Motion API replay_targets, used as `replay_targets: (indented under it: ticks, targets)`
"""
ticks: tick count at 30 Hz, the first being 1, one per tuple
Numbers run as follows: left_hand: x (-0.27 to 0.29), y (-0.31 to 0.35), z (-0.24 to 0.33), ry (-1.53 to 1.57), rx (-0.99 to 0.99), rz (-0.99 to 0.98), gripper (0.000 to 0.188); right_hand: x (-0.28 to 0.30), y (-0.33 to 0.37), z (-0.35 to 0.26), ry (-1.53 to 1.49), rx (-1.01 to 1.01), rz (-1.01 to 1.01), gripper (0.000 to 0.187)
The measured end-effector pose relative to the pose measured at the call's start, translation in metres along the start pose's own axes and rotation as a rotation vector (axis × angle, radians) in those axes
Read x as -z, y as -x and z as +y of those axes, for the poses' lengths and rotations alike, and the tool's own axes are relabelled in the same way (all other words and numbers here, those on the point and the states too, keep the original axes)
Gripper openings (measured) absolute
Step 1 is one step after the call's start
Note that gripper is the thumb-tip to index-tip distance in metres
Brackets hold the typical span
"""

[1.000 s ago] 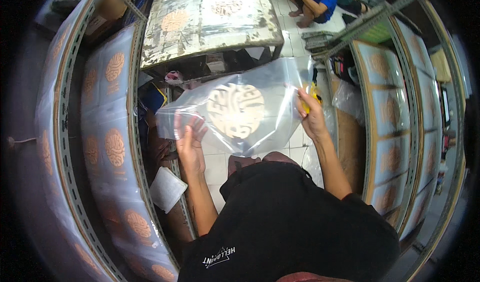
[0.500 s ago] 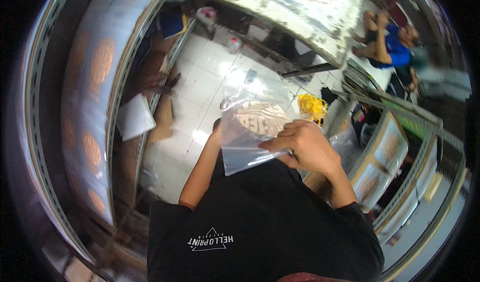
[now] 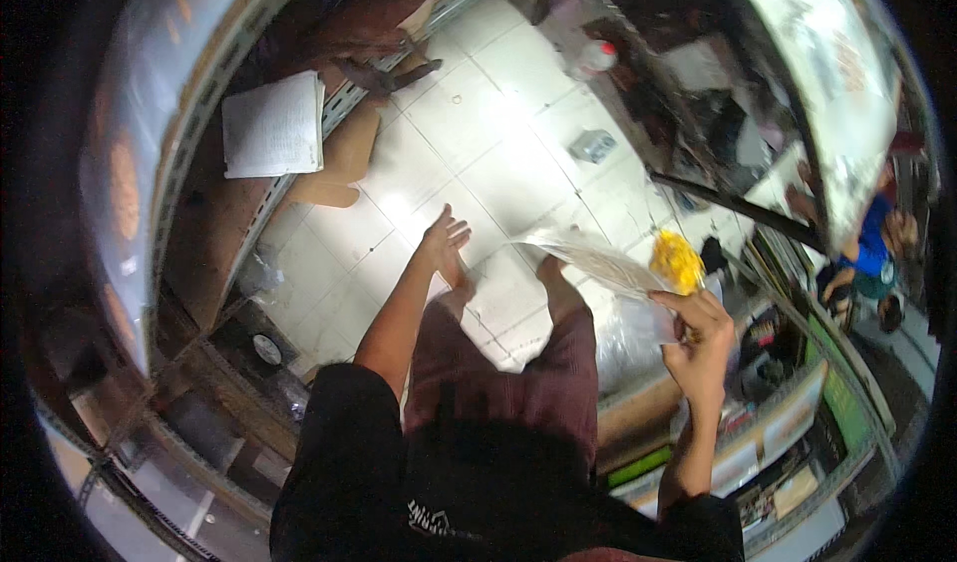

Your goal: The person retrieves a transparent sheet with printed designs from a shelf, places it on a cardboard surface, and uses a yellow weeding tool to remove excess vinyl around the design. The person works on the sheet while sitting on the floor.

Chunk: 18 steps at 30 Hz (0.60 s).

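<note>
My right hand [image 3: 698,338] pinches one end of a clear plastic bag [image 3: 608,266] between thumb and fingers. The bag is seen almost edge-on and slants up to the left, with a tan patterned print on or in it. Over the tiled floor, my left hand [image 3: 446,240] is held out with its fingers spread and nothing in it. Just beyond the right hand lies a crumpled yellow bundle [image 3: 678,261], with clear plastic sheeting [image 3: 633,328] below it.
On a slotted metal shelf to the left rest a white paper stack [image 3: 269,128] and brown cardboard [image 3: 344,163]. A small grey box [image 3: 592,145] and a red-capped bottle [image 3: 593,57] are on the floor. A worktable [image 3: 842,73] stands far right; beyond it sits a person in blue [image 3: 877,233].
My view has swung so the floor and paper stack show more fully. The right hand has carried the bag out to the right, and the left hand is apart from it, fingers spread.
</note>
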<state>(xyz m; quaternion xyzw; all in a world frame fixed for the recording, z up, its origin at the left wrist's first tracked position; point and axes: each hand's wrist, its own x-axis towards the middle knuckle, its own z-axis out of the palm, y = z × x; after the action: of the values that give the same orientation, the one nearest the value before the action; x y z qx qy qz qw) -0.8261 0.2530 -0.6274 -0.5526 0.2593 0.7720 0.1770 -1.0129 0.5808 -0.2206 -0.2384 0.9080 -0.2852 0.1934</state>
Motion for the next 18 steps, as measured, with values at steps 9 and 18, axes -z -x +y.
replay_targets:
  ticks: [9,18]
  targets:
    - [0.182,-0.310,0.147,0.614,-0.690,0.145,0.093,-0.276,-0.140,0.123,-0.267,-0.279,0.092,0.019]
    - [0.225,-0.327,0.178,0.738,-1.104,0.185,0.035,-0.355,-0.220,0.245,-0.086,0.084,0.360,0.027]
